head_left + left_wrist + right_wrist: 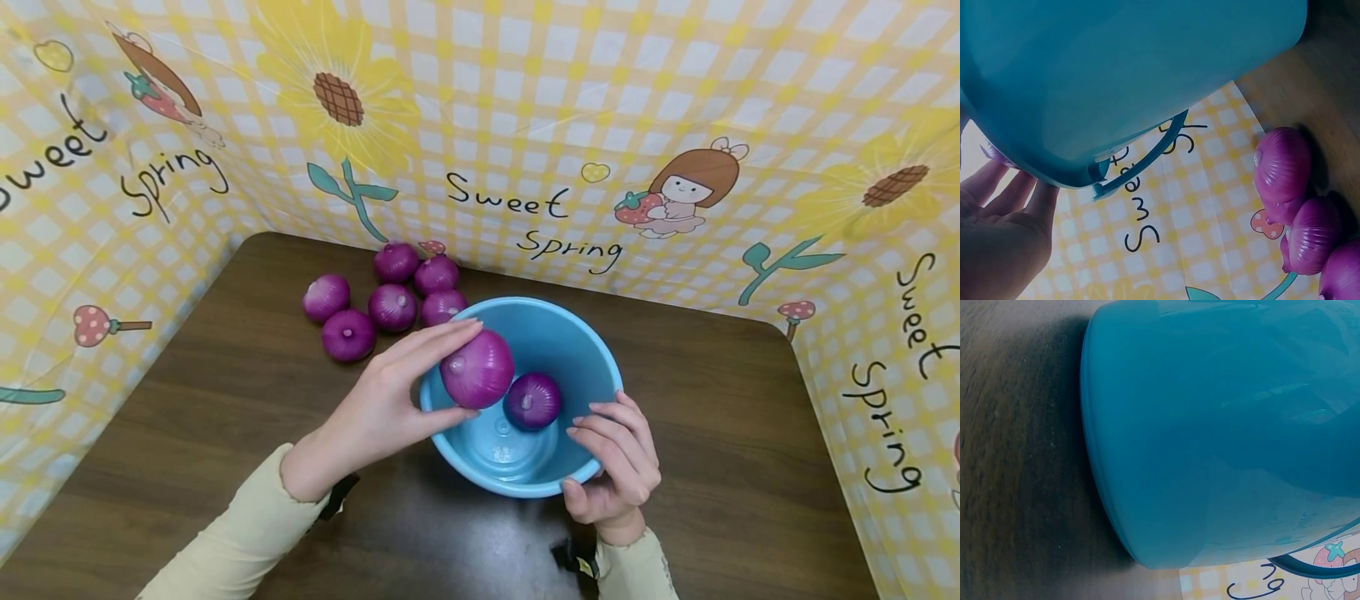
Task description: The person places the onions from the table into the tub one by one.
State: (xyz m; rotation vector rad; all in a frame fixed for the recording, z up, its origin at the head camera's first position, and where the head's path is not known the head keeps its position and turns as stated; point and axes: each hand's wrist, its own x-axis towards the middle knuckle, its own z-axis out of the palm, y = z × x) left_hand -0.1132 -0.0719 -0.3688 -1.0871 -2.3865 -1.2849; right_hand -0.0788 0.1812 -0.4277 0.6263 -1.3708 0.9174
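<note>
A purple onion (480,369) is gripped between the fingers and thumb of my left hand (382,400), over the left part of a light blue bucket's mouth. Inside the bucket (502,487), a second onion (534,401) lies on the bottom. My right hand (618,458) holds the bucket's right rim, fingers over the inside and thumb at the front edge. The left wrist view shows the bucket's outer wall (1147,62) and its handle (1147,165), with the left hand (1004,244) at the rim. Only the bucket's side (1210,437) fills the right wrist view; the right hand is out of sight there.
Several more onions (348,335) sit grouped on the dark wooden table (720,417), behind and left of the bucket. One of them partly hides behind the bucket's rim. A yellow checked cloth (517,125) with printed flowers and lettering stands around the table's back and sides.
</note>
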